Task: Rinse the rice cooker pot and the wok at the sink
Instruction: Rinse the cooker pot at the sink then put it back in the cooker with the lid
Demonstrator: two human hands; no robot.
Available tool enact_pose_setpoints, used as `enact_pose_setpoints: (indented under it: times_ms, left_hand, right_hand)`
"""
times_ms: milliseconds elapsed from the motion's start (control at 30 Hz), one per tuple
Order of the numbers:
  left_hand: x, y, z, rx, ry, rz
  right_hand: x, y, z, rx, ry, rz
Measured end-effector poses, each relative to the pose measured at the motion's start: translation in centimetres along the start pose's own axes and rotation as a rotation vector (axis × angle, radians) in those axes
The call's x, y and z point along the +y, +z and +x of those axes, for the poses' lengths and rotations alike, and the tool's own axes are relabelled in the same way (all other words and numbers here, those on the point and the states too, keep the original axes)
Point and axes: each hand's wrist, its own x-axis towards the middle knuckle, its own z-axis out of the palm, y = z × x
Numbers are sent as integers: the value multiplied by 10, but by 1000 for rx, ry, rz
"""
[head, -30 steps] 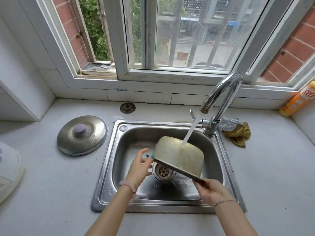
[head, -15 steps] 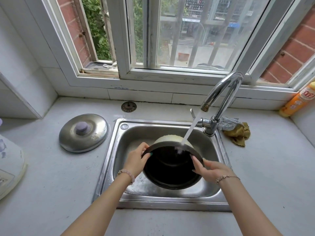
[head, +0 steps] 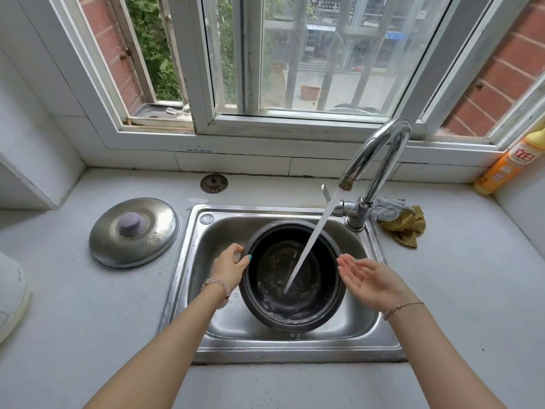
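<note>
Holding pot [head: 265, 290] rim — left hand [head: 230, 267] | right hand [head: 368, 278] loose beside | tap [head: 380, 152] running

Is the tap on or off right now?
On. A white stream of water runs from the spout of the tap down into the black pot, which sits mouth-up in the sink.

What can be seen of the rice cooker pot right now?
The rice cooker pot is round, dark inside, streaked with whitish residue. It is mouth up in the steel sink; the water stream hits its bottom. The left hand grips its left rim; the open right hand is beside its right rim.
</note>
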Motion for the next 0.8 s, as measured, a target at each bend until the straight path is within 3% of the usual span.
enact_pose_setpoints:
  times_ms: [200, 400, 533, 800]
  left_hand:
    - [-9, 14, 2, -52, -173, -110]
    - [-37, 29, 17, -23, -261, -87]
    - [-43, 31, 21, -86, -349, -208]
    - [-34, 17, 14, -215, -473, -394]
  right_hand:
    - [-9, 0, 14, 75, -242, -417]
    - [-19, 12, 35, 122, -450, -606]
    - [-32, 30, 54, 134, -572, -740]
    - [-60, 69, 89, 246, -863, -1240]
